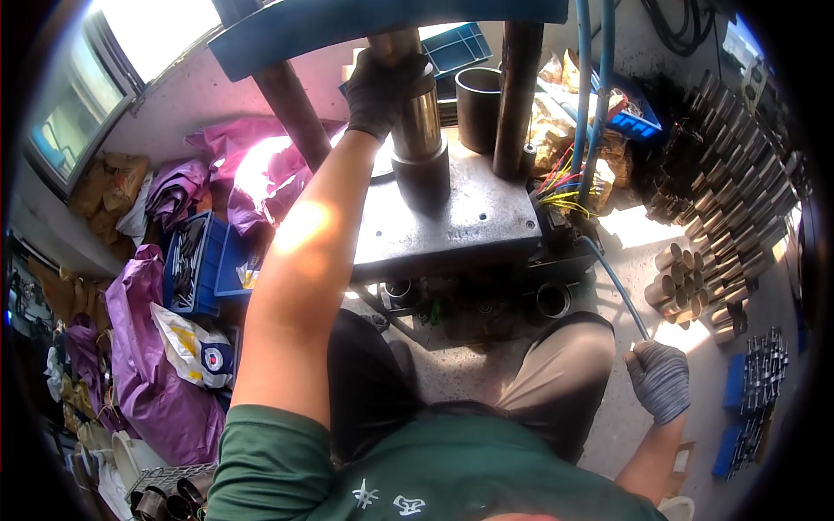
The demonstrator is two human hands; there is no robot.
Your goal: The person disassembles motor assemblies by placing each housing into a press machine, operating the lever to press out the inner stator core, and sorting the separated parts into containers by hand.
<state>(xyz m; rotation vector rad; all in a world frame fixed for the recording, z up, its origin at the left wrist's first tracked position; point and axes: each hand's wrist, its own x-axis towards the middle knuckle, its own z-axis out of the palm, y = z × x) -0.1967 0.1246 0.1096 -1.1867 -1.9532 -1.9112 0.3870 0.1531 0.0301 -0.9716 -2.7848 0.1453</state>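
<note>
Now both gloved hands grip parts at the press.
L hand (380, 91) clasps metal tube (415, 122) near press plate (469, 221) back edge; R hand (658, 379) clenched on thin blue rod (613, 280).

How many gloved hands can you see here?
2. The left hand in a dark glove grips the shiny metal cylinder on the press. The right hand in a grey knit glove holds a thin blue hose.
</note>
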